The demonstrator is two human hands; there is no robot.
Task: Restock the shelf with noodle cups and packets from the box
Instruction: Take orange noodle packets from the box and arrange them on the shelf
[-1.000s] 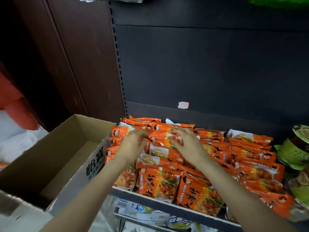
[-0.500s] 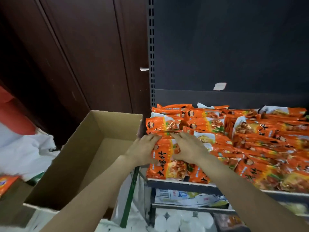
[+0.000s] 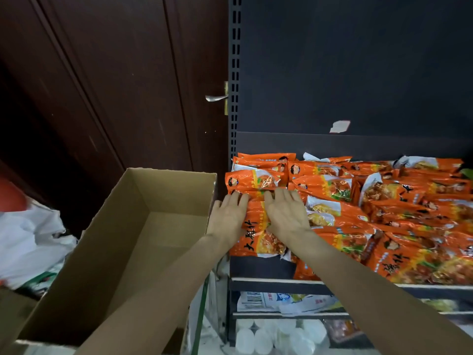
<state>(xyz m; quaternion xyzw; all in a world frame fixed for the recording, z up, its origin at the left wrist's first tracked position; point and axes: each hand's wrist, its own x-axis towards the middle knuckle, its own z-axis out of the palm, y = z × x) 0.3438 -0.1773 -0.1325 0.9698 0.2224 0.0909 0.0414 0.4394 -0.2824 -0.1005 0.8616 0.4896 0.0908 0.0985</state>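
Several orange noodle packets [image 3: 363, 201] lie in overlapping rows on the dark shelf [image 3: 261, 267]. At the shelf's left end a front packet [image 3: 258, 237] lies under both hands. My left hand [image 3: 229, 219] rests flat on its left side with straight fingers. My right hand [image 3: 286, 213] lies flat on its right side, fingers spread and pointing to the back. An open cardboard box [image 3: 107, 252] stands just left of the shelf, and its visible inside is bare.
A dark wooden door with a metal handle [image 3: 216, 98] stands behind the box. White plastic bags [image 3: 28, 242] lie at the far left. Lower shelves hold white packets [image 3: 284, 301] and white cups [image 3: 268, 334]. The shelf's black back panel [image 3: 358, 73] rises above the packets.
The view has swung left, so the shelf's left end and the box are more central. Both hands came forward from the middle rows onto the front left packet and flattened on it.
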